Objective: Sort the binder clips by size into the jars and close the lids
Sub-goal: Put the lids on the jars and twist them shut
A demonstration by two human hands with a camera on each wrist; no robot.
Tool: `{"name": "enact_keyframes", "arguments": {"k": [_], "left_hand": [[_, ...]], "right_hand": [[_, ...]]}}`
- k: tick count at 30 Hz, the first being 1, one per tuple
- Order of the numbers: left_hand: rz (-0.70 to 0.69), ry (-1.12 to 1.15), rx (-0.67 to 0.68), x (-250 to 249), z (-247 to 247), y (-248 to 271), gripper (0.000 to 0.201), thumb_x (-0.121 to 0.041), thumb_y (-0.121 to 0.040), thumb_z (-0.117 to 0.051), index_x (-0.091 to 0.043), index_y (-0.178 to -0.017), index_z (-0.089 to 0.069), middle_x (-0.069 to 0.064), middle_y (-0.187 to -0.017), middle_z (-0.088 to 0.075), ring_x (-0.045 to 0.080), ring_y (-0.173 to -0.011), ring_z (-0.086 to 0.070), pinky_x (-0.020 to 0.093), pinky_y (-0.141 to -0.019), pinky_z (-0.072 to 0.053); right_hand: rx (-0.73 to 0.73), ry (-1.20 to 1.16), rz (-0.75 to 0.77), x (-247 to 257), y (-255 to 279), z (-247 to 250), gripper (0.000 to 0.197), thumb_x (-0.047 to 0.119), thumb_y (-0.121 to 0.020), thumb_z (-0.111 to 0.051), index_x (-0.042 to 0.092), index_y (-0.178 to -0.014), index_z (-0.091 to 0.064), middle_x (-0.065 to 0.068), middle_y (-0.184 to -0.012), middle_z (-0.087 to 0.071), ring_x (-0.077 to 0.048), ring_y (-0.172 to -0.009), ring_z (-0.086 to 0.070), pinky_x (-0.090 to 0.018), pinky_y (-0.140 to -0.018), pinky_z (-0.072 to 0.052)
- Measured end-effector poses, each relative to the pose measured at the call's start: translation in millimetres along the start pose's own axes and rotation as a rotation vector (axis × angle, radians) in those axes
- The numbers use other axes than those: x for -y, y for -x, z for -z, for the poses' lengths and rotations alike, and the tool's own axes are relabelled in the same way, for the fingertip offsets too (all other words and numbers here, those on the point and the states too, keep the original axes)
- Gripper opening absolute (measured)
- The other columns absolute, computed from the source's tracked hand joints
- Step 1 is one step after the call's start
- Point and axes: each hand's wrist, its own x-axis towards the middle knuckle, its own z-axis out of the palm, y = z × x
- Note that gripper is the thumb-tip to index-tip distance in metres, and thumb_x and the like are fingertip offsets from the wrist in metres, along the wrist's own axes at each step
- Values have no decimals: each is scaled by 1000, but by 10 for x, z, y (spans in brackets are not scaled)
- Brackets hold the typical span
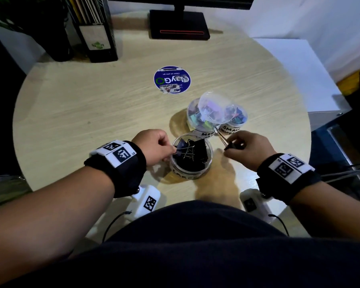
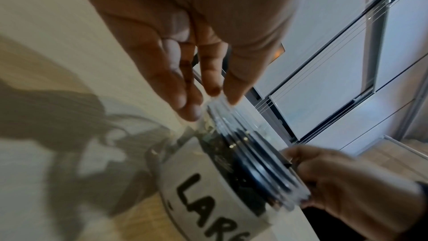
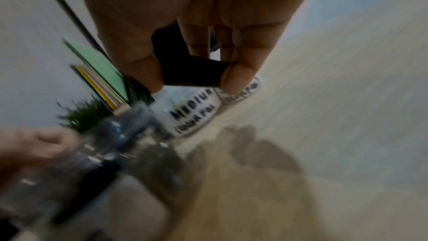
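Your right hand pinches a black binder clip; left hand pinches a clip's wire handle in the LARGE jar. Stiff, springy steel: grip the body.

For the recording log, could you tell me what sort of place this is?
Probably an office or study desk: a round wooden table with a monitor stand at its far edge, upright file holders with papers beside it, and a "Clean as you go" sticker on the top.

Black binder clips with silver wire handles fill the clear jar on the pale wood-grain counter. Behind the jar lies a blue round sticker; wristbands are black with white checker-like tags.
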Motion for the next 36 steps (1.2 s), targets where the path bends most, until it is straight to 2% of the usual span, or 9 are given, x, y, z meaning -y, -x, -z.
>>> {"name": "enact_keyframes", "arguments": {"k": [3, 6, 11, 16, 21, 23, 26, 30, 36], "left_hand": [[0, 46, -35, -9, 39, 9, 15, -24, -81, -71, -18, -71, -61, -2, -60, -64, 20, -59, -61, 37, -65, -54], [-25, 151, -59, -70, 53, 7, 18, -10, -81, -69, -26, -81, -60, 0, -67, -63, 20, -58, -60, 32, -62, -50], [-39, 138, 26, -130, 2, 12, 35, 7, -76, -63, -21, -98, -64, -3, -72, -56, -2, -39, -51, 13, -47, -47], [-34, 156, 20, -98, -70, 31, 35, 7, -77, -63, -26, -88, -58, -1, -73, -57, 7, -43, -55, 20, -50, -50], [-31, 174, 9, -87, -43, 15, 33, 7, -76, -65, -24, -86, -59, 3, -77, -57, 16, -52, -58, 18, -48, -50], [-32, 183, 9, -95, -42, 9, 34, 8, -76, -65, -25, -83, -58, 2, -75, -56, 19, -55, -59, 26, -57, -53], [-36, 187, 16, -107, -63, 4, 34, 8, -76, -64, -24, -86, -59, 3, -78, -56, 23, -60, -59, 34, -65, -55], [-50, 161, 13, -112, -88, -5, 32, 6, -77, -64, -24, -88, -59, 1, -76, -55, 22, -61, -58, 30, -62, -53], [-101, 66, -31, -95, -60, -16, 28, -2, -78, -67, -23, -98, -67, -2, -83, -61, 10, -55, -54, 24, -64, -48]], "right_hand": [[-10, -146, 139, 270, 137, 42, 24, 34, -67, -76, 29, -87, -63, 2, -78, -63, -16, -73, -59, -25, -71, -45], [106, 154, 299, 537, 240, 32, 40, 52, -66, -72, 26, -93, -60, 3, -84, -59, -17, -78, -56, -30, -74, -47], [166, 452, 355, 733, 223, -114, 54, 66, -65, -67, 22, -88, -45, 0, -84, -50, -21, -83, -52, -28, -68, -36], [190, 388, 411, 766, 201, -161, 42, 54, -73, -69, 16, -88, -57, 2, -78, -51, -16, -74, -46, -25, -65, -30], [213, 405, 458, 700, 143, -168, 34, 41, -81, -65, 15, -102, -66, -6, -95, -67, -23, -89, -60, -31, -76, -46], [207, 398, 470, 670, 147, -169, 34, 43, -80, -64, 18, -104, -65, -5, -95, -68, -23, -90, -60, -32, -78, -47], [152, 367, 479, 649, 191, -182, 47, 60, -75, -59, 19, -97, -63, -5, -84, -66, -23, -81, -60, -31, -70, -47], [68, 420, 428, 699, 247, -229, 40, 65, -72, -57, 26, -80, -53, -1, -75, -58, -23, -78, -58, -27, -62, -41], [100, 355, 338, 723, 223, -130, 26, 43, -71, -59, 20, -77, -48, -2, -76, -55, -25, -76, -52, -28, -63, -38]]}}
